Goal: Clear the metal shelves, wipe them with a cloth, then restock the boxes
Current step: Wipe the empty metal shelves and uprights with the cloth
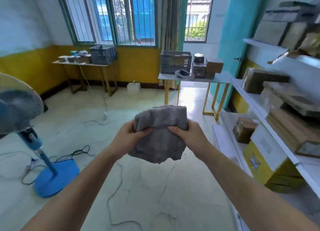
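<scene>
Right in front of the person, the grey cloth (161,126) is held up over the floor, bunched and folded. The left hand (129,135) grips its left side and the right hand (187,133) its right, fingers curled behind the fabric and thumbs pinching it from the near face. Cables (81,152) trail across the floor below, beside a blue standing fan (19,109). To the right stand the white metal shelves (251,99), still loaded: a yellow carton (259,165) and small brown boxes (244,132) on the low level, flat brown cartons (290,132) above, and blurred packages higher up. Further back, a white desk (166,76) carries a dark slatted crate (175,62). I cannot tell what is in it. Stacked brown boxes (199,69) sit just beside it. Under the far windows another desk (81,63) holds a second crate (103,54) and a row of small boxes (72,58).
</scene>
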Demonstrator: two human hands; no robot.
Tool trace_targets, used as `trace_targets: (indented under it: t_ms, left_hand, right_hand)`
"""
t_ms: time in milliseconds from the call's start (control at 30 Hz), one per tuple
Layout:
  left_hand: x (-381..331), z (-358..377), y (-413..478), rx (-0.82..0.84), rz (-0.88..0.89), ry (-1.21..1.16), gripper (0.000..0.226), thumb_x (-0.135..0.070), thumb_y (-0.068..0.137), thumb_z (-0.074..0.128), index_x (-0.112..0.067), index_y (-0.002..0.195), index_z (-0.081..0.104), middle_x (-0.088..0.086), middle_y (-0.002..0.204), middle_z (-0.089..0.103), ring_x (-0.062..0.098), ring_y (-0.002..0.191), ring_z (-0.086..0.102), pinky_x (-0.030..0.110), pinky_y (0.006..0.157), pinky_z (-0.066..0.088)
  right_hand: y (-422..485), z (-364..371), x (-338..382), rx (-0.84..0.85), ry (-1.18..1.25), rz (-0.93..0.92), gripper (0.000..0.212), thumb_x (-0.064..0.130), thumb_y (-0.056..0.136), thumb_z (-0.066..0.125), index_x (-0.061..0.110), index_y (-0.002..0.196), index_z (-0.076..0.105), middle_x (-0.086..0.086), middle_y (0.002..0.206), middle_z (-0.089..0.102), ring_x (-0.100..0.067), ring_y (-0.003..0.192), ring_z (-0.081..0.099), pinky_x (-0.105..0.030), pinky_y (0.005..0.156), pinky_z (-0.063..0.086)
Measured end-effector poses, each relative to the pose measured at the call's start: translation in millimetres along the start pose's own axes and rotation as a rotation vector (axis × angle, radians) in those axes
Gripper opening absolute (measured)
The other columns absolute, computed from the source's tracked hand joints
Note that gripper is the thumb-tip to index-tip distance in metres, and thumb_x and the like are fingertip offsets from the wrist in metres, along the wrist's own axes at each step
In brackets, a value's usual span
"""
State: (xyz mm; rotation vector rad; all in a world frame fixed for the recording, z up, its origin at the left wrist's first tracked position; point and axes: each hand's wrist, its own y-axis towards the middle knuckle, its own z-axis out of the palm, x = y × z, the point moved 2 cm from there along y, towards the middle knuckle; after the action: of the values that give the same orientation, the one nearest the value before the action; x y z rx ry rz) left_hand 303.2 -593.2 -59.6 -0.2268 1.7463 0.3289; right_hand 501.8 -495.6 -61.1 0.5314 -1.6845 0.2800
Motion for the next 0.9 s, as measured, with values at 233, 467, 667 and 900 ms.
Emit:
trace_targets:
  t_ms: [233, 467, 667, 900]
  left_hand:
    - [38.4, -133.5, 75.3, -0.443, -0.028, -0.022, 0.017, -0.017, 0.086, 0.077, -0.015, 0.102, 0.072, 0.0, 0.093, 0.078, 0.016, 0.092, 0.074, 0.024, 0.071, 0.057]
    - [79.3, -225.6, 113.7, -0.823, -0.125, -0.031, 0.03, -0.019, 0.081, 0.084, -0.014, 0.107, 0.072, 0.003, 0.102, 0.078, 0.02, 0.099, 0.073, 0.032, 0.081, 0.059]
    - [93.0, -290.0, 96.3, -1.111, -0.23, 0.022, 0.02, -0.01, 0.087, 0.076, -0.016, 0.107, 0.072, -0.003, 0.097, 0.078, 0.012, 0.093, 0.074, 0.021, 0.072, 0.056]
    - [119.3, -395.5, 62.9, -1.321, -0.25, 0.058, 0.017, -0.015, 0.086, 0.078, -0.021, 0.101, 0.071, -0.014, 0.093, 0.077, 0.004, 0.087, 0.072, 0.014, 0.068, 0.054]
  right_hand:
    - [177.1, 137.8, 10.0, 0.359, 0.024, -0.109, 0.016, 0.021, 0.089, 0.077, 0.019, 0.104, 0.07, 0.004, 0.096, 0.077, -0.008, 0.088, 0.073, -0.03, 0.079, 0.061]
    - [310.1, 273.3, -2.6, 0.758, 0.042, -0.14, 0.009, 0.018, 0.09, 0.076, 0.018, 0.098, 0.073, 0.003, 0.093, 0.078, -0.011, 0.088, 0.074, -0.034, 0.079, 0.061]
    - [342.7, 394.4, -3.9, 1.01, 0.084, -0.12, 0.006, 0.02, 0.088, 0.077, 0.021, 0.093, 0.075, 0.004, 0.091, 0.078, -0.015, 0.091, 0.074, -0.039, 0.082, 0.06]
    - [350.5, 548.3, 11.6, 1.193, 0.07, -0.171, 0.031, 0.041, 0.075, 0.083, 0.019, 0.094, 0.074, 0.002, 0.092, 0.077, -0.016, 0.092, 0.073, -0.043, 0.086, 0.059]
